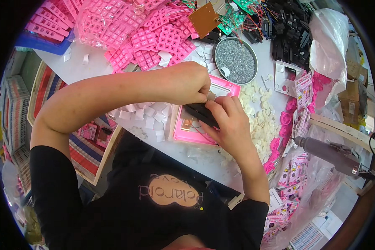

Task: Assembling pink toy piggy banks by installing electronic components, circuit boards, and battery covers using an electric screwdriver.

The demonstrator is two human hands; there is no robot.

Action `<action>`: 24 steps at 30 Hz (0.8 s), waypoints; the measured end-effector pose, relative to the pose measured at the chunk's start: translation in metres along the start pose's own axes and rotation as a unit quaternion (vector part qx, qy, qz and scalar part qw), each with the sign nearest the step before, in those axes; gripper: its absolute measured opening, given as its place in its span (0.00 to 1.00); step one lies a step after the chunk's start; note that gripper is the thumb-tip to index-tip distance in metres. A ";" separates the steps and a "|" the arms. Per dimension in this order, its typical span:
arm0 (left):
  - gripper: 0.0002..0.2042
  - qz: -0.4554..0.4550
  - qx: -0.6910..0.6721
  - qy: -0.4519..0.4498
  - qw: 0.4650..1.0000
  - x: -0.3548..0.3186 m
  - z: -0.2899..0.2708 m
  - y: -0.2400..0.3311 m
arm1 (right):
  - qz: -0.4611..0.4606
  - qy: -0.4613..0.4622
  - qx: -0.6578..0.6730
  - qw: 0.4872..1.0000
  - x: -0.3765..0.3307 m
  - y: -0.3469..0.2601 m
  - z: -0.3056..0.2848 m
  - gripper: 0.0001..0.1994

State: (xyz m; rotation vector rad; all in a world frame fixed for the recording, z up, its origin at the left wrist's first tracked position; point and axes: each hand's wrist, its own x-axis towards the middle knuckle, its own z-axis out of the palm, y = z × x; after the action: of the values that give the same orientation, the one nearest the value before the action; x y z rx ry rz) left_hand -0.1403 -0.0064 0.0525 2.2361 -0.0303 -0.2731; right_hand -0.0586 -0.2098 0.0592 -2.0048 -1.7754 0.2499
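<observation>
On the table before me lies a pink plastic casing (187,136) with a shallow rim and thin wires inside it. A black oblong plastic part (201,114) is tilted over the casing, and my right hand (231,121) has its thumb and fingers closed on it. My left hand (189,83) is curled into a fist at the casing's far side, just above the black part. Its fingertips point down and are mostly hidden, so what they grip cannot be made out. The casing's middle is covered by both hands.
Beyond my hands stands a round dish (216,62) of small screws, beside piled pink keypads (146,41), green circuit boards (227,26) and black plastic parts (291,35). White round pieces (258,121) lie rightward, near a grey power screwdriver (327,153). Paper squares (150,121) are scattered leftward.
</observation>
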 end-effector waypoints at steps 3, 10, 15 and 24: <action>0.07 0.044 -0.020 0.011 0.999 0.001 0.003 -0.009 | -0.014 0.012 -0.013 1.000 0.001 -0.004 0.004 0.22; 0.09 0.030 0.002 -0.085 0.996 0.011 -0.003 -0.005 | -0.017 0.074 -0.004 0.997 -0.011 -0.004 0.011 0.27; 0.12 -0.003 0.013 -0.063 0.998 0.015 -0.003 -0.007 | 0.024 0.043 -0.147 0.988 -0.010 -0.014 0.017 0.22; 0.07 0.095 0.154 0.169 0.969 0.084 -0.030 -0.008 | 0.000 0.514 -0.044 0.857 -0.022 0.059 -0.093 0.34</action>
State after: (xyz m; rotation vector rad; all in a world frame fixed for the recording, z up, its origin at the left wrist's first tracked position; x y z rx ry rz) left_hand -0.0527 0.0122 0.0487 2.5380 -0.1094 0.2352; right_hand 0.0300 -0.2547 0.1122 -1.6481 -1.0684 -0.7866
